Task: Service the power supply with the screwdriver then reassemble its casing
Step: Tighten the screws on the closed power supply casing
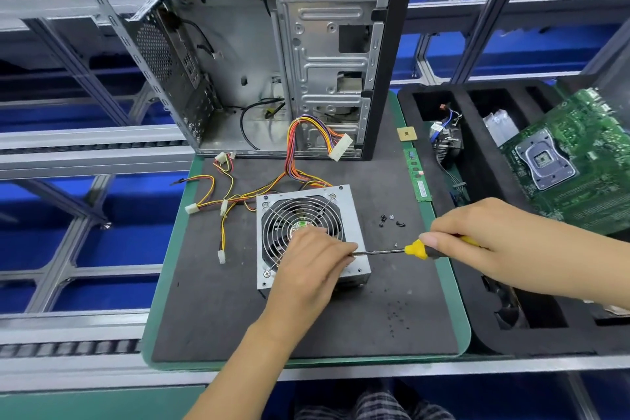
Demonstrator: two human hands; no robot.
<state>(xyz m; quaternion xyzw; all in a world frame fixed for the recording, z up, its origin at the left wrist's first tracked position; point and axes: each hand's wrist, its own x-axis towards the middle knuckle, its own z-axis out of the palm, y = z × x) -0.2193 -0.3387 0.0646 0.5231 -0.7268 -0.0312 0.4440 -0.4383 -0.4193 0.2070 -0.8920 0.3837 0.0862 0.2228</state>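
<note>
Yellow-and-black-handled screwdriver (414, 250): your right hand (477, 239) is gripping it, your left hand (312, 257) is pinching its shaft on the silver metal power supply (308, 232) lying mid-table; keep the tip seated squarely.

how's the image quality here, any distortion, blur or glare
Head view: wide-angle bending bows the conveyor rails and the computer case toward the edges; lighting is even and soft, with faint shadows under the left hand and the screwdriver; mild glare on the power supply; the far corners look smeared.
</note>
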